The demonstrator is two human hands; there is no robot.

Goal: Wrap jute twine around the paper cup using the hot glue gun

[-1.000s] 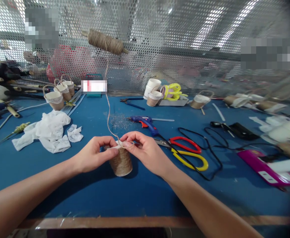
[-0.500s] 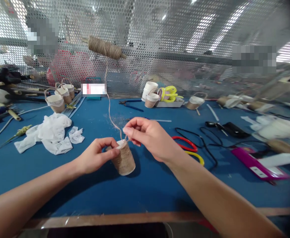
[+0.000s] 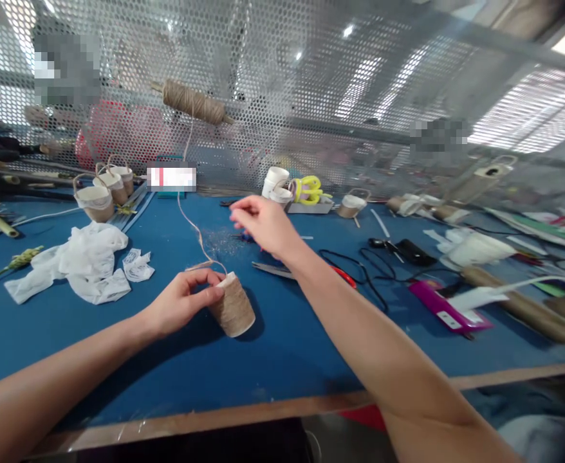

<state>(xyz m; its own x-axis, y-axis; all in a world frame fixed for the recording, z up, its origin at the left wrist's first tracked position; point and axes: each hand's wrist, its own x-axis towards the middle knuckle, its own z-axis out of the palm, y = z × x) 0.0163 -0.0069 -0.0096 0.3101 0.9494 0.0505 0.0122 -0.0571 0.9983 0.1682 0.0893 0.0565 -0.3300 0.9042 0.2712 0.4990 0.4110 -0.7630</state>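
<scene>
My left hand (image 3: 181, 301) grips a small burlap-wrapped cup (image 3: 235, 308) near its rim, tilted over the blue tabletop. A strand of twine (image 3: 192, 225) runs from the cup up towards a twine spool (image 3: 193, 103) on a rod by the mesh panel. A short end of twine lies by my left fingertips. Beyond the cup, my right hand (image 3: 266, 225) is raised over the table, its fingers stretched forward and apart with nothing visible in them. Under my right forearm, scissor blades (image 3: 273, 270) show, with a red handle (image 3: 344, 276) on the other side.
Handled burlap cups (image 3: 95, 204) stand at the back left, behind crumpled white lace (image 3: 84, 263). White cups (image 3: 275, 180) and yellow-handled scissors (image 3: 309, 190) are at the back. A purple device (image 3: 449, 308), black cord (image 3: 360, 273) and white material (image 3: 475, 247) lie to the right.
My right hand has let go of the twine at the cup's rim and moved up and away across the table. My left hand still holds the cup. The view has turned right.
</scene>
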